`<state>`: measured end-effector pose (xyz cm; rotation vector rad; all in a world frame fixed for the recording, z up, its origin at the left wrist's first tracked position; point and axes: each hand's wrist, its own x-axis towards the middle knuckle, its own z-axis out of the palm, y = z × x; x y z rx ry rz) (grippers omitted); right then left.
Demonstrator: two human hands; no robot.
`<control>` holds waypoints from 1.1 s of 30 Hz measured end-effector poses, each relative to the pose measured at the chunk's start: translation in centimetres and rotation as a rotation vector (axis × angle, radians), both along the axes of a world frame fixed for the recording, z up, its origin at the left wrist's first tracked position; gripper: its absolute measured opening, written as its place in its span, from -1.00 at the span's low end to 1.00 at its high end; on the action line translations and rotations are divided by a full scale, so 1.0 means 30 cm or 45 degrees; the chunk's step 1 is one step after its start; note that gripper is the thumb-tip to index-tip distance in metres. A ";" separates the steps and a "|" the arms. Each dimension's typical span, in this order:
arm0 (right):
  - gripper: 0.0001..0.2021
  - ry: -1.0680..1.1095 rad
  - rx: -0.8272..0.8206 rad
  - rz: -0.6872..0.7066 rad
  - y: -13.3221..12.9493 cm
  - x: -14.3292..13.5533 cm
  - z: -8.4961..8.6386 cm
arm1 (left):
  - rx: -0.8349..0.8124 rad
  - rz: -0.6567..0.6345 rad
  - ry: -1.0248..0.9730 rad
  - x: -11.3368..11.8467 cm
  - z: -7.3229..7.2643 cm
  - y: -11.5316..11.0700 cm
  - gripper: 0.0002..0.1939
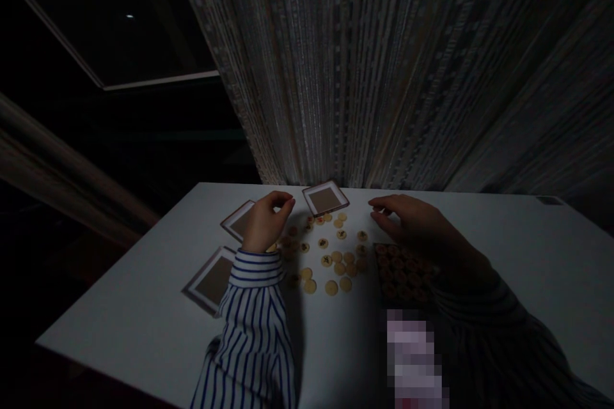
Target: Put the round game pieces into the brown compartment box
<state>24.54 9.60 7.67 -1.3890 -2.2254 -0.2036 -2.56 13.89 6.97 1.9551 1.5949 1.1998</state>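
Observation:
Over the left side of a scatter of round wooden Chinese chess pieces (336, 257), my left hand (267, 220) is closed, thumb and forefinger curled to a pinch. Whether anything is between those fingertips cannot be made out. My right hand (413, 220) hovers at the right of the scatter, fingers also pinched; a small dark spot shows between them, too dim to name. Several pieces show dark or red characters, others are plain side up. Below my right hand lies a dark box (377, 281) filled with rows of round pieces, partly hidden by my wrist.
A shallow open box part (348, 204) lies at the table's back edge. Two similar ones, a tray (229, 218) and a lower tray (199, 294), lie at the left. A pixelated pink patch (415, 358) covers the front. A string curtain (345, 77) hangs behind the white table (144, 281).

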 end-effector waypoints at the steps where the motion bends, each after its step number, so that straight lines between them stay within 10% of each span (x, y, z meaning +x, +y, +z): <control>1: -0.71 -0.001 -0.005 0.008 0.002 -0.001 -0.001 | -0.023 0.009 0.016 -0.005 -0.012 0.010 -0.76; 20: -0.70 -0.292 -0.436 0.011 0.130 -0.131 -0.002 | -0.359 0.005 0.689 0.073 -0.177 0.128 -0.73; 33: -0.72 -0.621 -0.520 0.008 0.340 -0.243 -0.111 | -0.421 0.037 0.725 0.111 -0.205 0.139 -0.75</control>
